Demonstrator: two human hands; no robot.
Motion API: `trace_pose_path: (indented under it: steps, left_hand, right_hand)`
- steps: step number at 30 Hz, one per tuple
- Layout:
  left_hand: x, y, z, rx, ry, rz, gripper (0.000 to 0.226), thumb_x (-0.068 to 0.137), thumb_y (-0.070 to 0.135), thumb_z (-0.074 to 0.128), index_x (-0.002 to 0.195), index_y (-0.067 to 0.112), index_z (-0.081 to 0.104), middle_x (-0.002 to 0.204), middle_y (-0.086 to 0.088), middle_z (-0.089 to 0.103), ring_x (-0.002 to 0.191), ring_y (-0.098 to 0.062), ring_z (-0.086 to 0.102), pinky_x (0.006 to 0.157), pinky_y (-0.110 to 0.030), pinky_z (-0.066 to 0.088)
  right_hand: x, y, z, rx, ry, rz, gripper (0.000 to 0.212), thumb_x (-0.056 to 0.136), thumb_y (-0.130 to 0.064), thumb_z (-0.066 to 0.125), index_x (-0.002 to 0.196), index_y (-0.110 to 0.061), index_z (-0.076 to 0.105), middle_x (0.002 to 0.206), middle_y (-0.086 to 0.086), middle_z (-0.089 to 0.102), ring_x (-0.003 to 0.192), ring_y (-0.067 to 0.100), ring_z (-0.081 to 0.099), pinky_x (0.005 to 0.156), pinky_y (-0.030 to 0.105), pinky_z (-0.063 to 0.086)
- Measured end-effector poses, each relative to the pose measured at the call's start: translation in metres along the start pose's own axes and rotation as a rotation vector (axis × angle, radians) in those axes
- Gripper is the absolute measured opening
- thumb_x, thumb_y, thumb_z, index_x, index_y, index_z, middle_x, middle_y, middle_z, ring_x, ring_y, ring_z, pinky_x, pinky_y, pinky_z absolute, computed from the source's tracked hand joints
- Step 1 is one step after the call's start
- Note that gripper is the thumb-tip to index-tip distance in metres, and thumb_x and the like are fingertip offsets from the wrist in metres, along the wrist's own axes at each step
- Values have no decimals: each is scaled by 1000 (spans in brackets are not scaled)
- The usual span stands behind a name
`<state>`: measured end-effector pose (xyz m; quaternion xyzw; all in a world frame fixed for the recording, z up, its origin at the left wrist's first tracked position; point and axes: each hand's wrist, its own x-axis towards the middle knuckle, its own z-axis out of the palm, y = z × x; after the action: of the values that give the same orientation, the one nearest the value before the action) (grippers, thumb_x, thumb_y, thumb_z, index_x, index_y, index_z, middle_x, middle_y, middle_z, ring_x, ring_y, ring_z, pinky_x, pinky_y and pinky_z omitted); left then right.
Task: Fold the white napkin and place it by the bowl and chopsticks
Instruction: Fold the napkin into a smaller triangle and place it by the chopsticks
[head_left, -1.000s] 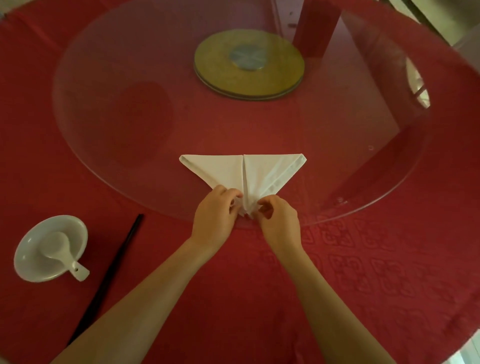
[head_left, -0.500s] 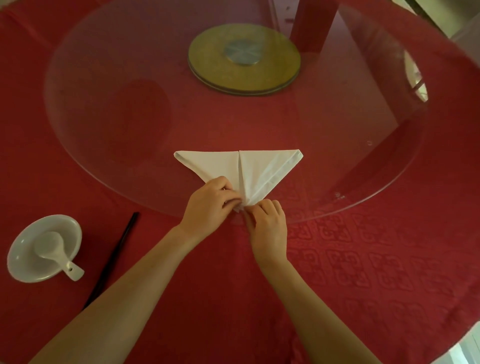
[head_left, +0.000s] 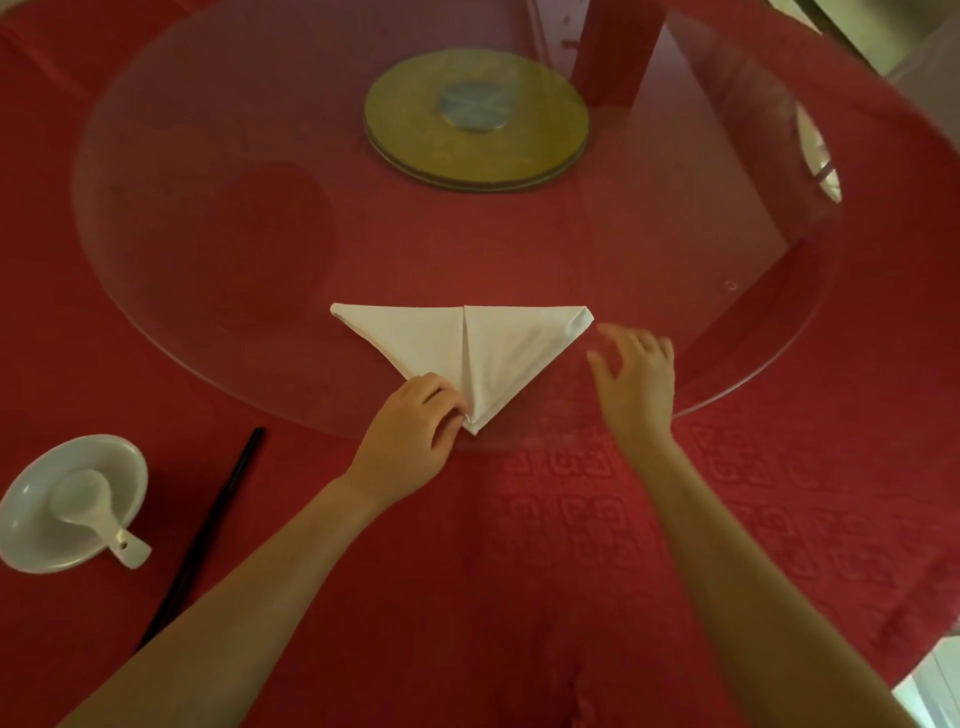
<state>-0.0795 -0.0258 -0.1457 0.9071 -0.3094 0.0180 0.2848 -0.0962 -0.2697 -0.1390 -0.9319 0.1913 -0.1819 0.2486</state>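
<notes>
Red patterned cloth (head_left: 597, 519) covers bench. Round glass turntable (head_left: 208, 156) on it; gold disc hub (head_left: 475, 119) beneath its centre. White spoon (head_left: 91, 506) near left edge.

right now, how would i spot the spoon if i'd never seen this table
Start at the big glass turntable on the red tablecloth, then look to its near left, beside the black chopsticks. A white bowl sits there; the spoon lies inside, its short handle poking over the rim.

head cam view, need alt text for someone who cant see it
A left hand pins the near tip of a white napkin folded into a triangle; the right hand hovers open beside it. A bowl and chopsticks sit left.
</notes>
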Motion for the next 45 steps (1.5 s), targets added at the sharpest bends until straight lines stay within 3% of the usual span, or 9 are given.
trace_pose_path:
  steps: [7, 13, 19, 22, 25, 30, 35, 40, 45]
  left_hand:
    - [-4, 0, 5, 70, 7, 35, 14, 86, 17, 45, 89, 11, 57, 91, -2, 54, 83, -18, 51, 77, -31, 43]
    - [-6, 1, 9, 167, 16, 45, 12, 85, 29, 53, 89, 19, 58, 86, 3, 52, 81, -15, 50, 72, -30, 41]
    - [-6, 5, 13, 247, 91, 114, 8, 83, 24, 56, 81, 16, 57, 81, 1, 55, 77, -16, 49, 70, -26, 36]
    - [-5, 6, 13, 273, 104, 143, 9, 82, 23, 57, 84, 15, 58, 92, -1, 59, 90, -17, 47, 75, -31, 43]
    - [-4, 7, 14, 200, 44, 186, 5, 85, 17, 56, 87, 13, 57, 126, -7, 57, 124, -21, 43, 101, -36, 40]
    - [1, 8, 18, 67, -27, 201, 15, 89, 11, 54, 103, 14, 51, 127, -8, 60, 128, -20, 47, 108, -38, 37]
    - [1, 14, 11, 91, 9, 114, 33, 86, 28, 50, 113, 12, 63, 114, -4, 68, 116, -14, 57, 92, -21, 43]
    - [1, 15, 22, 162, 67, 163, 27, 82, 12, 49, 98, 3, 69, 98, -12, 73, 99, -20, 68, 79, -30, 56]
    - [-4, 18, 27, 135, 90, 181, 27, 86, 13, 50, 103, 3, 68, 103, -12, 72, 103, -21, 66, 82, -33, 56]
  right_hand:
    - [71, 15, 21, 11, -226, -165, 22, 86, -12, 58, 104, -16, 69, 105, 6, 64, 105, 26, 50, 88, 24, 30]
    - [81, 18, 18, -39, -231, -332, 14, 83, -4, 57, 89, -9, 69, 93, 6, 66, 95, 23, 51, 74, 24, 36]
    - [88, 38, 18, -219, -101, -734, 16, 80, 0, 61, 93, -4, 69, 82, 9, 68, 77, 28, 57, 70, 37, 53]
    - [89, 43, 19, -331, -36, -927, 25, 76, 5, 56, 97, -1, 68, 80, 9, 68, 73, 28, 60, 67, 38, 55]
    - [86, 41, 13, -456, -57, -1018, 31, 77, 4, 49, 103, 1, 65, 87, 10, 68, 78, 29, 63, 68, 37, 54]
    - [75, 45, 4, -521, -154, -861, 51, 73, 10, 59, 122, -1, 56, 108, 13, 65, 94, 34, 58, 80, 44, 49]
    - [65, 40, 13, -162, -191, -527, 33, 86, -5, 54, 118, -7, 62, 109, 9, 65, 100, 31, 53, 89, 44, 45]
    - [66, 32, 15, -221, -97, -514, 20, 88, -18, 59, 101, -8, 71, 94, 6, 69, 90, 30, 56, 80, 43, 47]
    - [57, 23, 18, -234, -86, -428, 24, 88, -14, 57, 108, -7, 67, 103, 8, 68, 99, 32, 54, 87, 45, 45]
